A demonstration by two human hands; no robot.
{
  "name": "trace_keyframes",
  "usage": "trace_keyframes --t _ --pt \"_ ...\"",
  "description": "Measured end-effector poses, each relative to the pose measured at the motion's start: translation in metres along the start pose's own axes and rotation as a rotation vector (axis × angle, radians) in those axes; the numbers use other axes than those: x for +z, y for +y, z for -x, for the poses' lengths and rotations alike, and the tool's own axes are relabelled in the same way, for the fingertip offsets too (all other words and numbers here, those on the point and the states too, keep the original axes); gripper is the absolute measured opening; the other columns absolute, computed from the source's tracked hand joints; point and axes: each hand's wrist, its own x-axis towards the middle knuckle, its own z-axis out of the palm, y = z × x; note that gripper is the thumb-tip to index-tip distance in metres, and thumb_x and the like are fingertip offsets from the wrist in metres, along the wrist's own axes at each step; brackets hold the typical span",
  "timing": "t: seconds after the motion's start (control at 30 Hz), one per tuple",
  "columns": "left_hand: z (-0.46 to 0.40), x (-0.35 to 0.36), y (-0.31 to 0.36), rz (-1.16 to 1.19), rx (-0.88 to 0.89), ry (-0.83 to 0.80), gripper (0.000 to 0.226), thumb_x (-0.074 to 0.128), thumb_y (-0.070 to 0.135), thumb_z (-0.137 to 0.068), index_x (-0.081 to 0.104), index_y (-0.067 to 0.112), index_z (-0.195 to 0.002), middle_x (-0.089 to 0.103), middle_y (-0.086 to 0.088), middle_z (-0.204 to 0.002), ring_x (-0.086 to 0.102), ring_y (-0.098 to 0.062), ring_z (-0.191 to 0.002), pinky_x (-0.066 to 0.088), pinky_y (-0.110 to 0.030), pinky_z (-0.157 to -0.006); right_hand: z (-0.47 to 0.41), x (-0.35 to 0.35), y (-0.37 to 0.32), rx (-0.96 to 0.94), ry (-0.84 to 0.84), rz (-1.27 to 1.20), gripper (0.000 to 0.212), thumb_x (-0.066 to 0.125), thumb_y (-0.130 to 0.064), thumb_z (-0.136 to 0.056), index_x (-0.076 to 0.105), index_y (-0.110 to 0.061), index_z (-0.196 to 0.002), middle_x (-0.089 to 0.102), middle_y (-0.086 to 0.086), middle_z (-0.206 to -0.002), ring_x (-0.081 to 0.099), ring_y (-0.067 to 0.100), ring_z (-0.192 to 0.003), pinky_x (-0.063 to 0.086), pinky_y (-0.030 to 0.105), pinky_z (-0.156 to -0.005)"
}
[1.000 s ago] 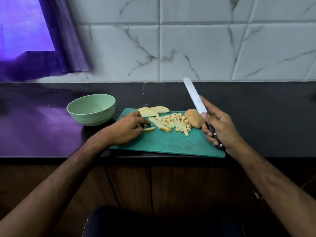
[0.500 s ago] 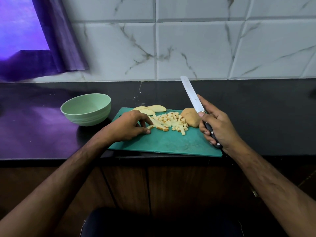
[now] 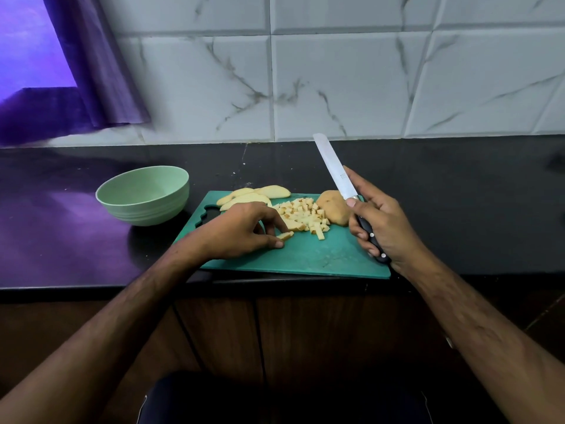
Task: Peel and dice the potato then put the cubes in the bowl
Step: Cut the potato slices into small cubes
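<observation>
A green cutting board [image 3: 321,258] lies on the black counter. On it sit a pile of potato cubes [image 3: 305,214], several peeled slices [image 3: 253,195] at the far left, and a potato chunk with skin [image 3: 333,206] at the right. My left hand [image 3: 241,231] rests on the board and pinches a small potato strip [image 3: 285,236] between thumb and fingers. My right hand [image 3: 379,221] grips the black handle of a knife [image 3: 333,166], blade raised and pointing away over the counter. A pale green bowl [image 3: 143,194] stands left of the board, with nothing visible inside.
Black counter [image 3: 458,194] runs left to right, backed by a marble-tiled wall [image 3: 336,81]. A purple curtain [image 3: 91,71] hangs at the far left. The board's near edge reaches the counter's front edge, with wooden cabinet doors below.
My left hand has moved slightly along the board and now pinches one small strip beside the cube pile. The knife stays raised in my right hand.
</observation>
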Motion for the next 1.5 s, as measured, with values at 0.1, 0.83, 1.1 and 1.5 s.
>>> trace_keyframes --t 0.1,0.83,1.1,1.5 --pt "-0.004 0.008 0.009 -0.012 0.040 0.006 0.027 0.081 0.034 -0.085 0.075 0.028 -0.111 0.066 0.012 -0.091 0.062 -0.006 -0.086 0.052 -0.024 -0.079 0.000 0.000 0.000 -0.001 0.001 0.009 0.054 0.044 -0.016 -0.108 0.043 -0.054 -0.147 0.040 0.005 -0.055 0.028 0.016 -0.037 0.029 0.019 -0.034" --pt "0.016 -0.012 -0.018 -0.215 0.190 0.195 0.019 0.072 0.012 -0.091 0.071 0.021 -0.108 0.065 0.007 -0.098 0.064 -0.006 -0.086 0.048 -0.015 -0.080 -0.001 0.000 0.001 0.001 -0.016 -0.002 0.054 0.044 -0.015 -0.108 0.044 -0.052 -0.147 0.040 0.007 -0.056 0.030 0.015 -0.037 0.029 0.022 -0.036" --pt "0.013 0.010 -0.012 -0.168 0.273 0.200 0.013 0.075 0.015 -0.091 0.078 0.024 -0.100 0.060 0.020 -0.093 0.062 0.001 -0.088 0.039 -0.004 -0.077 0.001 0.001 -0.001 0.001 -0.012 0.012 0.053 0.045 -0.016 -0.108 0.045 -0.053 -0.146 0.040 0.007 -0.056 0.030 0.014 -0.035 0.029 0.020 -0.034" --pt "-0.021 0.027 0.008 -0.401 0.218 0.282 0.022 0.065 0.046 -0.095 0.069 0.035 -0.113 0.049 0.012 -0.110 0.044 -0.003 -0.090 0.029 -0.033 -0.081 0.001 0.001 0.001 0.002 -0.008 0.017 0.053 0.045 -0.017 -0.108 0.043 -0.052 -0.147 0.041 0.006 -0.056 0.030 0.016 -0.037 0.031 0.020 -0.034"
